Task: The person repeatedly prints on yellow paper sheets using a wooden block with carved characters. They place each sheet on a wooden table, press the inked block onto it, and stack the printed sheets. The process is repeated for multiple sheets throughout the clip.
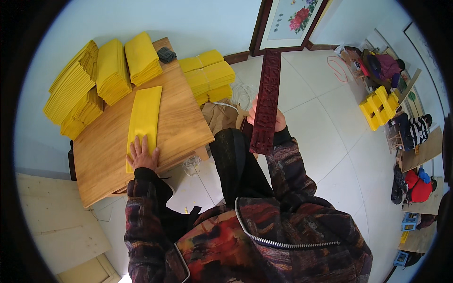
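Against the far-left edge of the wooden table [113, 141] lie fanned stacks of yellow paper [73, 92], with two neater piles [127, 66] beside them toward the back of the table. A small dark bundle [166, 54] sits at the table's back corner. In the middle of the table lies one long yellow sheet [144, 120], running from the back toward the person. The left hand [142, 154] rests flat on the near end of that sheet, fingers spread and pressing it down onto the wood.

Just off the table's right edge stands another block of yellow paper [207, 75], with crumpled brown paper [221, 115] below it on the tiled floor [321, 141].

Further right of the table, the right hand [264, 120] is closed around a long dark red carved board [266, 101], held upright in the air well clear of the table; the fingers wrap behind it, so the board hides most of them. A framed flower picture [290, 21] leans against the wall behind. Far to the right of the table, other people [410, 155] sit on the floor near yellow blocks [380, 107].
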Tool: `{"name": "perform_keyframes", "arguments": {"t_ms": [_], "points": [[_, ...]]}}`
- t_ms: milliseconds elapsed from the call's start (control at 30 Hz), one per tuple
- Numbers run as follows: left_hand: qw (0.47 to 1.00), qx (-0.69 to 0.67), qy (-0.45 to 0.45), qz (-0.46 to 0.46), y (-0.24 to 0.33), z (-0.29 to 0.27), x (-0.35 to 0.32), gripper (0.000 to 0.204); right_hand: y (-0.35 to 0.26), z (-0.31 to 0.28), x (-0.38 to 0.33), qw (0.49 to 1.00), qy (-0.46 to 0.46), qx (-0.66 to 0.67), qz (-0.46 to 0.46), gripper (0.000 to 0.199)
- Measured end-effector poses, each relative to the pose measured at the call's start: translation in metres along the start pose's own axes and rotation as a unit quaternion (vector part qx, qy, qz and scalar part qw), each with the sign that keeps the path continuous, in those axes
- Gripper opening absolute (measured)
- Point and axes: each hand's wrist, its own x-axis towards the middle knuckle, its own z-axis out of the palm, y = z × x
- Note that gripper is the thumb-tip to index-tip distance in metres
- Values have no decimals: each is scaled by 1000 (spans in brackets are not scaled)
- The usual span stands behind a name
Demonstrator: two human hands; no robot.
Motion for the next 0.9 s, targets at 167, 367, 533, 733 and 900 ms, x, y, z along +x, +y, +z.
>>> {"name": "perform_keyframes", "arguments": {"t_ms": [167, 367, 533, 733, 900], "points": [[1000, -8, -6, -7, 3, -4, 0, 66, -1, 7, -1, 1000, 12, -12, 2, 35], [1000, -12, -14, -14, 4, -6, -2, 66, 3, 14, 1, 1000, 25, -15, 8, 31], [1000, -5, -15, -13, 4, -5, -1, 66, 5, 20, 1, 1000, 30, 3, 6, 31], [1000, 1, -3, -4, 2, -2, -2, 66, 2, 11, -9, 993, 114, 14, -16, 33], [1000, 1, 6, -4, -1, 3, 0, 69, -4, -1, -10, 991, 131, -8, -19, 39]]}}
